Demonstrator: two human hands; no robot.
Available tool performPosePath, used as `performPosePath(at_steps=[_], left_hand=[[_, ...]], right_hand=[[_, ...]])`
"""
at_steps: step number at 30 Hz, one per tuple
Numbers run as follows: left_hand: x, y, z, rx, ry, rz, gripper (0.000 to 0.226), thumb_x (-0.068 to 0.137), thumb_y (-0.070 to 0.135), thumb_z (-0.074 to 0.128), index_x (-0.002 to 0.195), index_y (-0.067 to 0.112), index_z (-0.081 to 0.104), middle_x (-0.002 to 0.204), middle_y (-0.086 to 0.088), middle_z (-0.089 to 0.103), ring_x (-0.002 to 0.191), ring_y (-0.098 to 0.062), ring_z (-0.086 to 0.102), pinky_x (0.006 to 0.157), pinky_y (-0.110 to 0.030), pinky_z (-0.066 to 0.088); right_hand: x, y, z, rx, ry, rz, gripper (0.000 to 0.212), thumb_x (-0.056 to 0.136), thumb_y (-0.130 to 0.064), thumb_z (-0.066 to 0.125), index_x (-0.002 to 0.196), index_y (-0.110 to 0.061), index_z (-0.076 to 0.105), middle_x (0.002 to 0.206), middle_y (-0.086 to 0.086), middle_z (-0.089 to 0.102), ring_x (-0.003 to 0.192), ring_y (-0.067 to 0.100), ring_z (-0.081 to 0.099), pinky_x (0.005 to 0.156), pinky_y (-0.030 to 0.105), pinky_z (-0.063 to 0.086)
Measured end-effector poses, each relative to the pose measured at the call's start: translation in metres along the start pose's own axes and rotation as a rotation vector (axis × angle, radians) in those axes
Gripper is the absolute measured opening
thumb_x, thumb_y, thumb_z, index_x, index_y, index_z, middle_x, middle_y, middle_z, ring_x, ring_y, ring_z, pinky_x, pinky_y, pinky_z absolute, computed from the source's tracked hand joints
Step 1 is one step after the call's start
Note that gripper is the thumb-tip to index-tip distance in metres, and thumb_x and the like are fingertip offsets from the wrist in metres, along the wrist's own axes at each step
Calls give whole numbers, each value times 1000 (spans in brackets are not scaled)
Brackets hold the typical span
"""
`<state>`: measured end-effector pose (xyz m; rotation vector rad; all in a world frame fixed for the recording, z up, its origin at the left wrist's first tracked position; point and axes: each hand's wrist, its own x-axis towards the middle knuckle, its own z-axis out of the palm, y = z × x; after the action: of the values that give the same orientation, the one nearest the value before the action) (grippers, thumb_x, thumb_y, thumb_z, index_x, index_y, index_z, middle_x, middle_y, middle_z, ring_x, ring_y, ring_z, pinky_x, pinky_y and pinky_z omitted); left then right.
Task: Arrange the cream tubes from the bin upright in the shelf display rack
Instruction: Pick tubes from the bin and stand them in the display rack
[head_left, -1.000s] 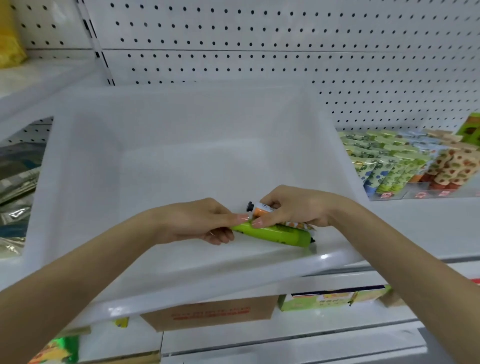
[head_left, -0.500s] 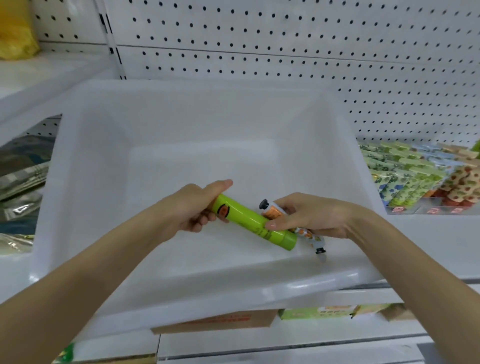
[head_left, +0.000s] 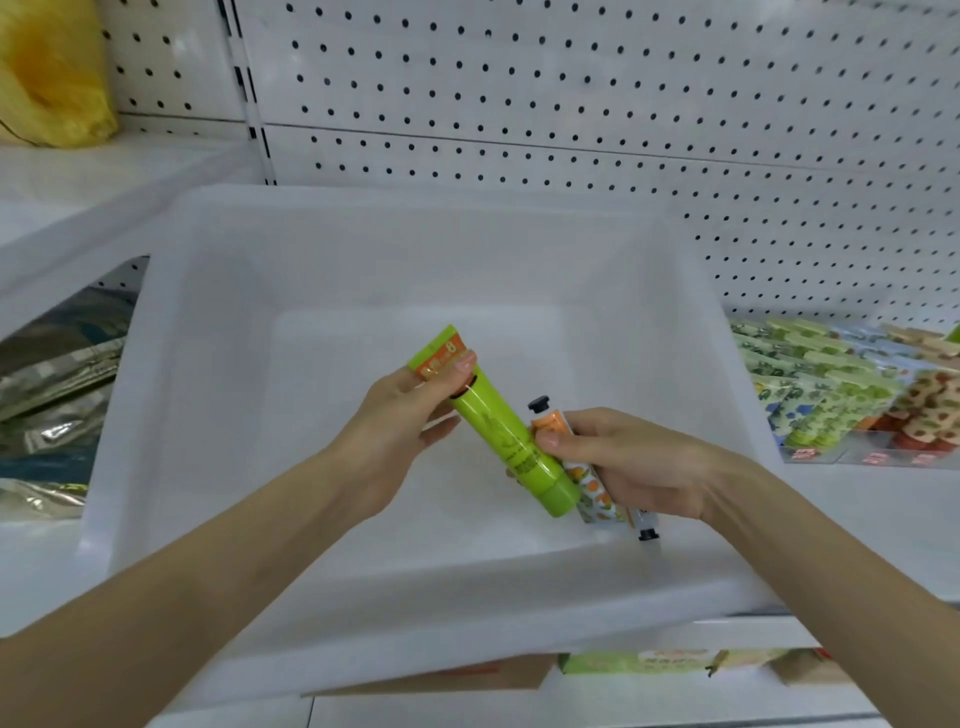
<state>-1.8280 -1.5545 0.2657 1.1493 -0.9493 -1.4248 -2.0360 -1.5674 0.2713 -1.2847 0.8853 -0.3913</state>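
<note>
Above the translucent white plastic bin (head_left: 363, 249), the left hand (head_left: 395, 426) is pinching a lime-green cream tube (head_left: 498, 441), cap toward five o'clock; the right hand (head_left: 634, 462) is gripping small orange-patterned tubes (head_left: 592, 483).

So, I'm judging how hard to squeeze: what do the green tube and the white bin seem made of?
Green tube: probably soft plastic, smooth satin skin, flat crimped end. White bin: probably moulded plastic, milky and slightly glossy, with highlights along its near rim.
</note>
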Motion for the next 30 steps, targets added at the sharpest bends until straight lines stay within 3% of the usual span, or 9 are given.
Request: performPosePath(at_steps=[2,4,6,8,10,13,20,26,30], left_hand=[[-1,3,1,-78,-48,15,23,88,33,58,97,13,60,95,-5,69,93,-20,68,92,-37,52],[-2,5,1,-72,-55,26,28,95,32,50,103,6,55,100,-12,71,95,-24,70,87,-42,55],[-3,4,3,-12,-40,36,29,96,33,48,101,5,53,91,-12,73,88,-24,72,83,-43,57],[-5,2,7,-5,-30,19,29,95,35,50,96,6,54,77,-10,68,71,-21,70,80,-40,58],[-6,0,11,11,-33,0,30,95,35,51,96,6,57,71,-8,60,60,-15,63,78,-37,59],[-7,-1,11,120,-88,-43,27,94,35,52,105,11,57,81,-4,58,68,-12,60,71,-30,56],[-16,1,14,439,-290,89,25,82,41,60,91,19,52,81,4,61,73,-3,61,70,-23,50],[-19,0,15,404,-342,2,25,81,20,71,100,14,57,78,3,63,67,-5,61,61,-20,50],[-17,0,10,389,-289,-7,26,79,14,73,101,11,60,83,-5,69,66,-11,64,59,-23,53]], right_hand=[[-1,-1,-1,-40,64,1,39,83,-34,54,112,-11,66,104,-1,67,99,12,62,85,23,50],[-3,-3,-4,-125,160,-7,39,83,-41,52,111,-19,68,108,-10,63,108,5,56,91,24,44],[-3,-4,-6,-150,224,-43,35,88,-40,51,114,-23,67,111,-17,61,112,1,53,96,26,41],[-4,-5,-7,-162,284,-82,29,90,-36,55,113,-24,67,92,-20,63,91,6,57,86,26,44],[-3,-6,-6,-116,342,-121,25,87,-25,64,111,-19,65,80,-10,58,68,10,50,66,24,43],[-3,-6,-3,7,354,-167,19,83,-10,66,102,-9,61,79,4,60,59,13,57,53,20,46],[-2,-5,3,51,248,-216,21,90,-10,56,109,-2,60,84,10,63,69,18,65,59,19,51],[-1,-4,6,96,341,-278,27,84,-2,63,107,-5,49,75,9,65,59,17,64,57,19,53],[-4,-6,-2,126,417,-309,20,87,-16,61,101,-6,52,81,10,69,66,19,68,62,22,55]])
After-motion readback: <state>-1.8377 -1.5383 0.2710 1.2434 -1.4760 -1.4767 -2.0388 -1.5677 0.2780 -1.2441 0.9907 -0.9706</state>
